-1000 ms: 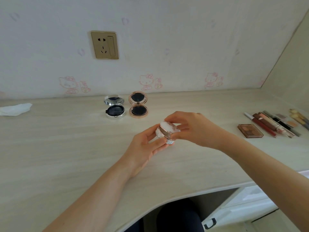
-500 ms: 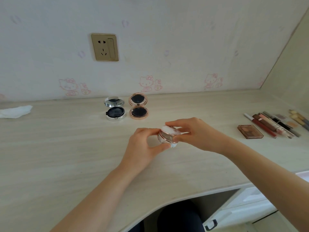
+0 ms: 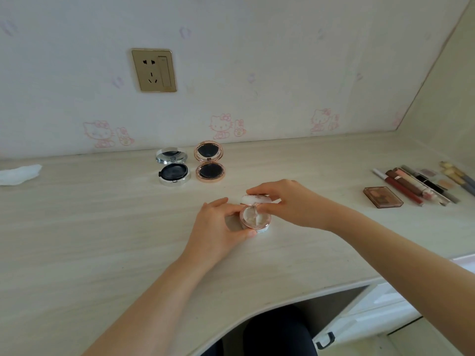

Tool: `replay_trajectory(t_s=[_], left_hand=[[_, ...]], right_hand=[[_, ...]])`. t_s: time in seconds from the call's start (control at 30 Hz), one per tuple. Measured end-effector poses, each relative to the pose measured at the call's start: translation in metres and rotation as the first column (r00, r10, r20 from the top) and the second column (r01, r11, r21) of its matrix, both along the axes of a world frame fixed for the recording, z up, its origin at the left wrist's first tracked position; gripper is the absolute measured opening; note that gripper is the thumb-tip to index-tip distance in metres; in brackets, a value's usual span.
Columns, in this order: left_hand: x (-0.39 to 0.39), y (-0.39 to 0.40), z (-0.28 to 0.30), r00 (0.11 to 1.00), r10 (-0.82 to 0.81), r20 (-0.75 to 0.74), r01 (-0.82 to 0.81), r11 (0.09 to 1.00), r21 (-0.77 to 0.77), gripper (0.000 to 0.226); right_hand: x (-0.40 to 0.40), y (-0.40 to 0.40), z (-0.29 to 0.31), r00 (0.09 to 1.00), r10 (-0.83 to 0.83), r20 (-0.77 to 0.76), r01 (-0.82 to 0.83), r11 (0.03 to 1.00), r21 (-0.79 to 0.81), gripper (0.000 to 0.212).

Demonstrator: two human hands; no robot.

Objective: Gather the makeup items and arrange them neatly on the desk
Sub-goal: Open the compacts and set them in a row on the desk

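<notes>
A small round white and rose-gold compact (image 3: 255, 220) sits on the desk (image 3: 77, 227) in the middle, its lid (image 3: 255, 199) tipped up at the back. My left hand (image 3: 218, 224) grips its base from the left with thumb and fingers. From the right, my right hand (image 3: 285, 201) pinches the lid and an inner flap. Behind them an open silver compact (image 3: 173, 167) and an open rose-gold compact (image 3: 209, 161) stand side by side. At the right lie a brown eyeshadow palette (image 3: 383, 197) and a row of several lip tubes and pencils (image 3: 421, 183).
A crumpled white tissue (image 3: 18, 174) lies at the far left of the desk. A gold wall socket (image 3: 154, 70) is on the wall behind. The desk's curved front edge runs below my arms, with a white drawer and black handle (image 3: 325, 340) at lower right.
The white compact has come down from the air onto the desk and its lid now stands open. Both hands have moved lower with it.
</notes>
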State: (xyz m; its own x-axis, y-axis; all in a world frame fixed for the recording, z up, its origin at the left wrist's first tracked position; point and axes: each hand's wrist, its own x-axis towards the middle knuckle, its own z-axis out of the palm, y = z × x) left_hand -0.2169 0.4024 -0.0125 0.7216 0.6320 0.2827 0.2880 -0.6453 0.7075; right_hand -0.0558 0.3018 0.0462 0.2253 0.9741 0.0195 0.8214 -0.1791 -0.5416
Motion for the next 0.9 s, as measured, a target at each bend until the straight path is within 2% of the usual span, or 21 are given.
replay_trajectory(t_s=[0.13, 0.27, 0.43, 0.6, 0.7, 0.9], left_hand=[[0.002, 0.003, -0.001, 0.999, 0.008, -0.043, -0.006, 0.999, 0.038, 0.054], [0.003, 0.004, -0.004, 0.999, 0.008, -0.039, -0.005, 0.998, 0.057, 0.052], [0.002, 0.004, -0.005, 0.997, -0.045, 0.061, 0.041, 0.998, 0.053, 0.041], [0.0, 0.002, -0.007, 0.999, -0.002, 0.047, 0.004, 0.999, -0.042, 0.037], [0.001, 0.001, -0.007, 0.999, 0.011, 0.042, -0.01, 1.0, -0.02, 0.036], [0.001, 0.0, -0.006, 0.999, 0.008, 0.049, -0.007, 1.0, -0.013, 0.036]], right_hand=[[0.002, 0.007, 0.0, 0.999, 0.003, 0.044, -0.002, 1.0, -0.02, 0.035], [0.006, 0.013, 0.001, 1.0, -0.016, -0.001, 0.016, 0.998, -0.062, 0.037], [0.008, 0.02, 0.003, 0.998, -0.043, -0.043, 0.039, 0.995, -0.097, 0.039], [0.008, 0.024, 0.005, 0.984, -0.076, -0.162, 0.063, 0.994, -0.086, 0.039], [0.008, 0.024, 0.005, 0.963, -0.086, -0.256, 0.067, 0.995, -0.079, 0.038], [0.009, 0.023, 0.006, 0.973, -0.051, -0.226, 0.035, 0.997, -0.073, 0.036]])
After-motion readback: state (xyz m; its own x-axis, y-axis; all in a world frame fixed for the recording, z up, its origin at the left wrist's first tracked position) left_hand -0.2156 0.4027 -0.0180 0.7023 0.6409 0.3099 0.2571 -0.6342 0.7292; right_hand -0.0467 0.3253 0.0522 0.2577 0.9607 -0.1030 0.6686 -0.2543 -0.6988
